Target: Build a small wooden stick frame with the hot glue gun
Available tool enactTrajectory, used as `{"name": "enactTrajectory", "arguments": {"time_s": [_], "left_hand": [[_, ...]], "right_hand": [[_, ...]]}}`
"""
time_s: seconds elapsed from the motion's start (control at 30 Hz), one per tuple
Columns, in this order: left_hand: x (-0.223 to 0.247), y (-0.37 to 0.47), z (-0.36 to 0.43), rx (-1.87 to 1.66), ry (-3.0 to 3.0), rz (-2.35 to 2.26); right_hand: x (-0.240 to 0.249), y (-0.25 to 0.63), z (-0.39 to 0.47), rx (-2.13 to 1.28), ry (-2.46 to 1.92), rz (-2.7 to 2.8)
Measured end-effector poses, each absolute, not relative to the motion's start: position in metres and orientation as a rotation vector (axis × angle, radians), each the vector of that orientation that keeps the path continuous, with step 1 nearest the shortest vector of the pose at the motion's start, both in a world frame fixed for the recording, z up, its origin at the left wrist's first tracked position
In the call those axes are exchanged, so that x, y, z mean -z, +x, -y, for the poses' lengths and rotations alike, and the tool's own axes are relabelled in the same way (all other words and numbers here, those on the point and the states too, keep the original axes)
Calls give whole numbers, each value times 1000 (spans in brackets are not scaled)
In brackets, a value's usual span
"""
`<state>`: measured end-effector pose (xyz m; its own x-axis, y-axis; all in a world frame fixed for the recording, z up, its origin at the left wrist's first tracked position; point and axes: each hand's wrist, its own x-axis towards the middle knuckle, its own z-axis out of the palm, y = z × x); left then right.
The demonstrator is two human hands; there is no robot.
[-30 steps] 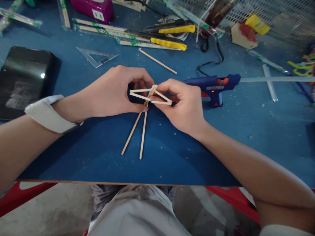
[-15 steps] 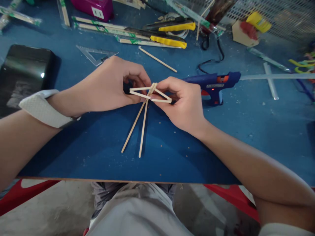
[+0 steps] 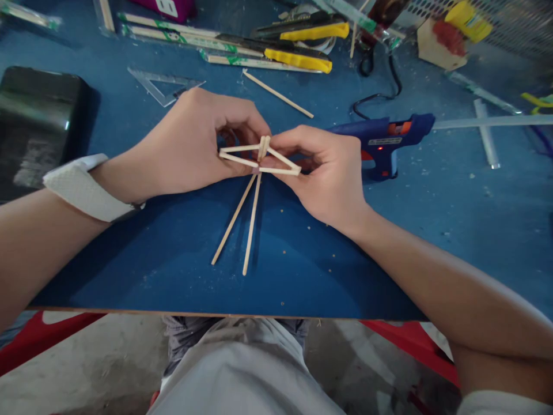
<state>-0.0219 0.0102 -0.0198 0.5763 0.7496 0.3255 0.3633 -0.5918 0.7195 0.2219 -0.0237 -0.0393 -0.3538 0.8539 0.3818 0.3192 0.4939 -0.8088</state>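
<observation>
Between my hands is a small frame of wooden sticks (image 3: 280,170), joined in a flat diamond with a short upright pair at its middle. Two longer sticks (image 3: 252,225) slant from beneath it toward the table's front edge. My left hand (image 3: 207,138), with a white band at the wrist, has its fingers closed on the frame's left part. On the right side, my right hand (image 3: 328,167) pinches the frame near its middle and right corner. Some fingertips are hidden behind the sticks. Just beyond my right hand lies a blue hot glue gun (image 3: 384,141) with a red light showing.
A loose stick (image 3: 279,93) and a clear set square (image 3: 162,86) lie beyond my hands. Farther back are yellow-handled cutters (image 3: 298,59) and wrapped chopsticks (image 3: 173,36). A black case (image 3: 38,127) is at left, a clear glue stick (image 3: 486,135) at right.
The stick frame has shifted slightly left and its upright pair now stands straighter. Both hands keep their hold. The whole view has moved a little.
</observation>
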Motion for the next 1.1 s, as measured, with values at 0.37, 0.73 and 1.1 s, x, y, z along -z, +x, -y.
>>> {"name": "enactTrajectory", "arguments": {"time_s": [0.37,0.73,1.1], "left_hand": [[20,-23,-14,-1021,2014,-777],[14,-18,-9,-1174,2054,-786],[17,-19,-10,-1191,2010,-656]], "right_hand": [[32,224,26,-962,-1036,1823],[34,226,27,-1094,-999,1768],[35,227,26,-1045,-923,1738]]}}
